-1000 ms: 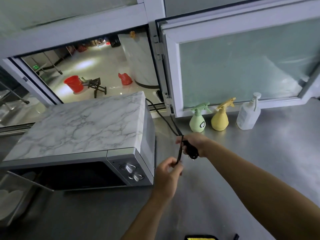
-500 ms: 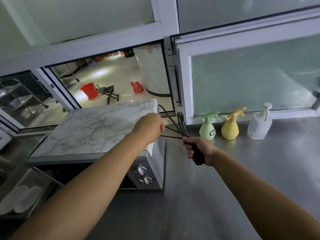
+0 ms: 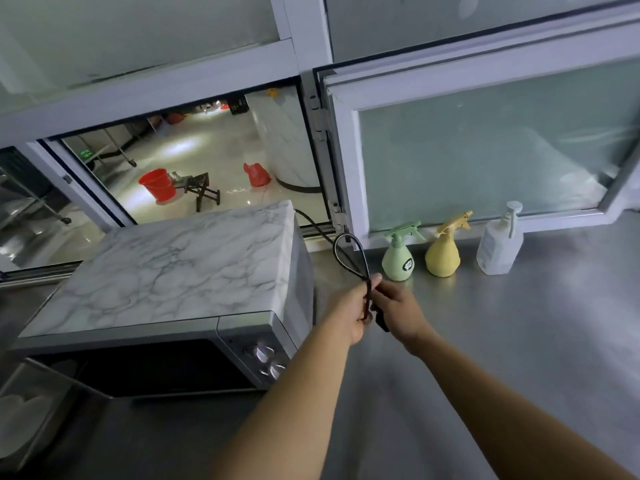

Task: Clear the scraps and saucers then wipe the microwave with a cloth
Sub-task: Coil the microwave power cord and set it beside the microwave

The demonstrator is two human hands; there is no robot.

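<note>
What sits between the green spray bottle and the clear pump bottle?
A yellow spray bottle, standing upright between the green spray bottle and the pump bottle, seen in the head view.

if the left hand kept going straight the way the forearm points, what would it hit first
Probably the window frame behind the cord loop that the left hand holds together with the right hand. Depth is unclear, and it might pass beside the microwave.

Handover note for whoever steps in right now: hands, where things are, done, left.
Left hand and right hand both grip the black power cord, looped up beside the microwave.
Microwave sits on the steel counter, door shut. White saucers lie in the tray at far left.
Done: cord gathered.
Left: stow cord, then wipe the microwave; no cloth in view.
</note>
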